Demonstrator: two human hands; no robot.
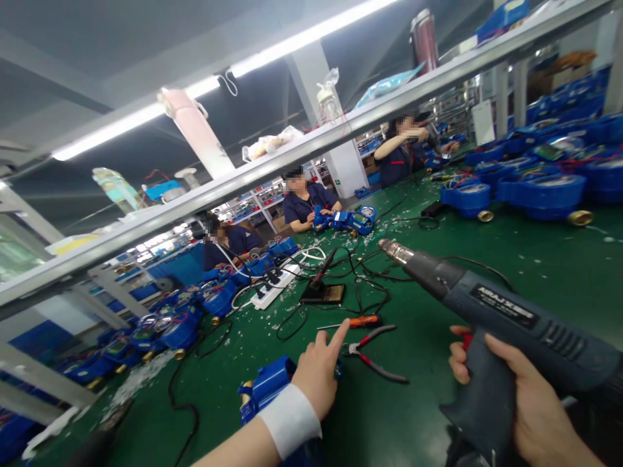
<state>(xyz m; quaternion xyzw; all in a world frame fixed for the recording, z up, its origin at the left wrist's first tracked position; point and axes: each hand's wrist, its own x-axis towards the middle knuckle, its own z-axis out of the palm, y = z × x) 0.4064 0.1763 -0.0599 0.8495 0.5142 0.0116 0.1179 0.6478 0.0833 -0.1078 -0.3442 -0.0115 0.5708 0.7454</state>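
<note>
My right hand (pixel 530 395) is wrapped round the handle of a dark heat gun (pixel 491 311), a finger at its red trigger. The gun's metal nozzle points up and left. My left hand (pixel 318 370), with a white band at its wrist, is over a blue meter housing (pixel 272 383) with brass fittings. Its index finger is stretched out; the hand and forearm hide part of the housing. Just beyond the fingertips lie a screwdriver with an orange handle (pixel 365 321) and pliers with red and grey handles (pixel 377 357), opened apart.
A soldering iron (pixel 324 269) on its stand, a white power strip (pixel 276 287) and tangled black cables lie mid-bench. Blue meters (pixel 540 194) crowd the right back; more line the left edge. A shelf (pixel 272 162) crosses overhead. Several co-workers sit beyond, one person (pixel 309 204) handling blue meters.
</note>
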